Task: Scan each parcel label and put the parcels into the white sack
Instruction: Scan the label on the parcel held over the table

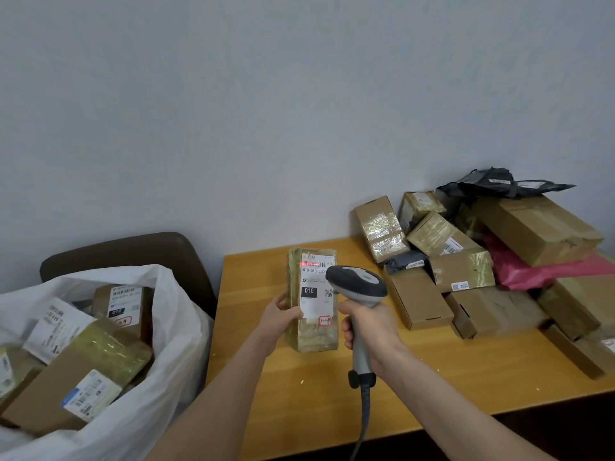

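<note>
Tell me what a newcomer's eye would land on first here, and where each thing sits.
First, the red scan line across the label of the taped parcel, which the left hand holds upright over the wooden table while the right hand aims the grey scanner at it. Next, the white sack at lower left, holding several parcels, and the heap of boxes and bags at the table's right end.

Left grip, right grip bare; forearms bare to frame edge; clothing beyond, cannot tell.
</note>
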